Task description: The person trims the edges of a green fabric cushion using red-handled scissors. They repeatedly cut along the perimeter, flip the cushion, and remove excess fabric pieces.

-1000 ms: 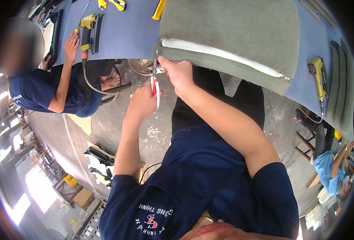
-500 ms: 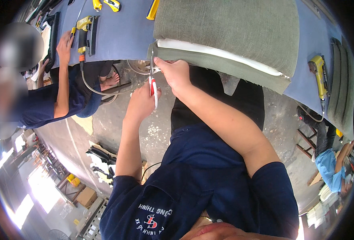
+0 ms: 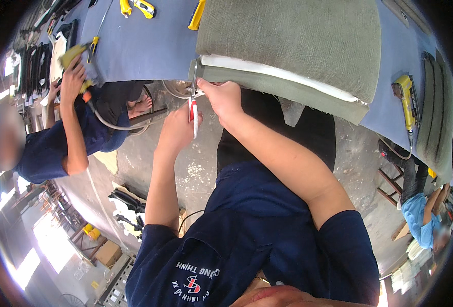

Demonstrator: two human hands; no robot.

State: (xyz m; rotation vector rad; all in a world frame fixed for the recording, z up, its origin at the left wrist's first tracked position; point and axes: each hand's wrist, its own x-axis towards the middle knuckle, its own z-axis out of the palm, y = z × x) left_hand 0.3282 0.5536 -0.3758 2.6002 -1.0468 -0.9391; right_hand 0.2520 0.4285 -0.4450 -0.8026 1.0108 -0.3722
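A pair of red-and-white scissors [image 3: 193, 110] is held in the left hand [image 3: 177, 126], with the fingers closed around the handles and the blades directed away from the body, at the left end of a grey-green fabric flap [image 3: 283, 84]; whether the blades are parted cannot be told. The near edge of the flap, just beside the blades, is pinched by the right hand [image 3: 222, 98], whose thumb is seen while the other fingertips are partly hidden. The flap is bordered by a white strip [image 3: 283, 69], beyond which a larger grey-green upholstered piece [image 3: 288, 30] is laid on the blue-grey table [image 3: 144, 51]. Near its left side a yellow-handled tool [image 3: 196, 15] is placed. Farther left, a yellow air tool [image 3: 74, 57], blurred, is gripped by a co-worker's hand [image 3: 73, 82], near a yellow-and-black screwdriver [image 3: 93, 49]. At the right, another yellow air tool [image 3: 404, 100] is seen beside a ribbed green piece [image 3: 436, 112].
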